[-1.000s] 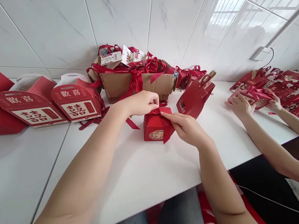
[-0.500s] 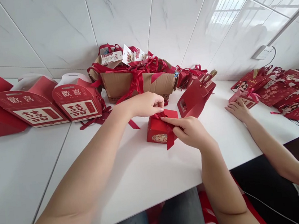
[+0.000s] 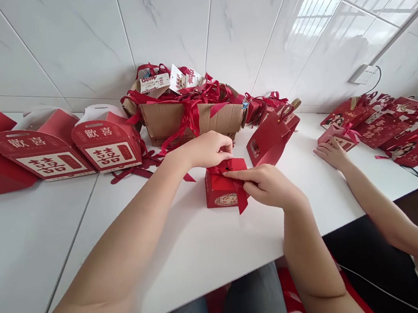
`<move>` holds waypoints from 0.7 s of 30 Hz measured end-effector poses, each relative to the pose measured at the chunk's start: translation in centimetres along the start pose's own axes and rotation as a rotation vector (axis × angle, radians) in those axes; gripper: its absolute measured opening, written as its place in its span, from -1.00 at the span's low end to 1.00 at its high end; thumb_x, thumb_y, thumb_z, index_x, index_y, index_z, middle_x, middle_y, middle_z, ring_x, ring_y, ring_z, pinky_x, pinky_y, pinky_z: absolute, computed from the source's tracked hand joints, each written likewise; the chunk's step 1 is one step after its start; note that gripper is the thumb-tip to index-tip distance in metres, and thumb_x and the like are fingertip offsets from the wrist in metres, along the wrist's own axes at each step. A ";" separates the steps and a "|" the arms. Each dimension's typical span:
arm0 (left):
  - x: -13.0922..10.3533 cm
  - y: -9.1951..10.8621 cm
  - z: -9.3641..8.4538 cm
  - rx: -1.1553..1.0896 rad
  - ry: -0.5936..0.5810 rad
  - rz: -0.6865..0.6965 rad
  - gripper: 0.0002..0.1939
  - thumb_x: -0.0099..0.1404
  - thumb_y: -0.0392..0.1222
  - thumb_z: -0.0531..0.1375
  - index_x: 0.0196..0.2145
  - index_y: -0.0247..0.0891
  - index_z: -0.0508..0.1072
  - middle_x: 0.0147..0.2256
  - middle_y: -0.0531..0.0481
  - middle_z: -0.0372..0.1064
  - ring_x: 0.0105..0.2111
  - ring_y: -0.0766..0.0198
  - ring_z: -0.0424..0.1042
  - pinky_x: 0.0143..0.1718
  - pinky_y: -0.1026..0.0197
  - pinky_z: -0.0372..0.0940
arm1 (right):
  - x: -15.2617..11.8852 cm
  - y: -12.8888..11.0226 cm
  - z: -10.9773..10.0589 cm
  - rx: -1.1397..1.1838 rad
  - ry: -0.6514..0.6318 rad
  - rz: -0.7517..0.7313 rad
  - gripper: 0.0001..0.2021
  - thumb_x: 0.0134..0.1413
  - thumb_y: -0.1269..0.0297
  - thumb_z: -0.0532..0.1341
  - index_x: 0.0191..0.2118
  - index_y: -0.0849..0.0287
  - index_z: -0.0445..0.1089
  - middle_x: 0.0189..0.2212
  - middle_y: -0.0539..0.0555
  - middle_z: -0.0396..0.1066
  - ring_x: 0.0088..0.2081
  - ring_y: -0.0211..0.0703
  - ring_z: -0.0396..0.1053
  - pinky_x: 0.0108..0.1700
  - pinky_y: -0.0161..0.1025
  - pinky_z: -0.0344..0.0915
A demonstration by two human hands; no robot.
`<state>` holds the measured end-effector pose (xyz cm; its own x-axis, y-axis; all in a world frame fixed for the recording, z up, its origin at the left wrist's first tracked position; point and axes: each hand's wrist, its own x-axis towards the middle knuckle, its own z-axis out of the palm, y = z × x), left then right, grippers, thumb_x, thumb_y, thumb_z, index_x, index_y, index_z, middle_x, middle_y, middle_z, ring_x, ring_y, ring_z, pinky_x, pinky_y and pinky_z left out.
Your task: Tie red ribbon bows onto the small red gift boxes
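Note:
A small red gift box [image 3: 221, 193] with a gold round emblem on its front stands on the white table in front of me. A red ribbon [image 3: 241, 198] crosses its top, one tail hanging down the front. Above the box's top, my left hand [image 3: 211, 148] is closed in a pinch on the ribbon. My right hand [image 3: 269, 182] comes from the right, its index finger stretched along the ribbon on the box top and the other fingers curled. The ribbon's middle is partly hidden by my fingers.
A cardboard box [image 3: 174, 122] of ribbons and tags stands behind. Two red carry boxes [image 3: 51, 160] are at left, and a red bag [image 3: 268, 139] stands right. Another person's hand [image 3: 332, 154] touches a pink-red box [image 3: 338, 138] beside several red gift bags [image 3: 373, 131].
The view has shifted slightly, and the gift box sits a little lower in it. My left hand has come slightly right and down. Both hands stay at the ribbon.

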<state>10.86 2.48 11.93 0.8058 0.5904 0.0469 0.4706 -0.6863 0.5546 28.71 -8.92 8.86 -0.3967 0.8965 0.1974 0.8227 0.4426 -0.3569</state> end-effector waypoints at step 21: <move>-1.6 0.5 -2.4 -0.033 -0.181 -0.121 -0.78 0.08 -0.09 0.22 -0.27 -0.14 0.47 -0.21 -0.04 0.47 -0.33 0.24 0.40 -0.39 0.25 0.23 | 0.3 1.7 0.8 0.200 0.247 0.038 -0.57 -0.06 0.52 0.05 -0.06 0.13 0.40 -0.66 -0.16 0.01 -0.59 -0.35 -0.01 -0.51 -0.38 0.02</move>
<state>8.91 2.18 14.07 0.7970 0.5797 -0.1694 0.5578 -0.5990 0.5746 29.68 -7.90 7.57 -0.2361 0.8911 0.3877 0.7286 0.4263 -0.5362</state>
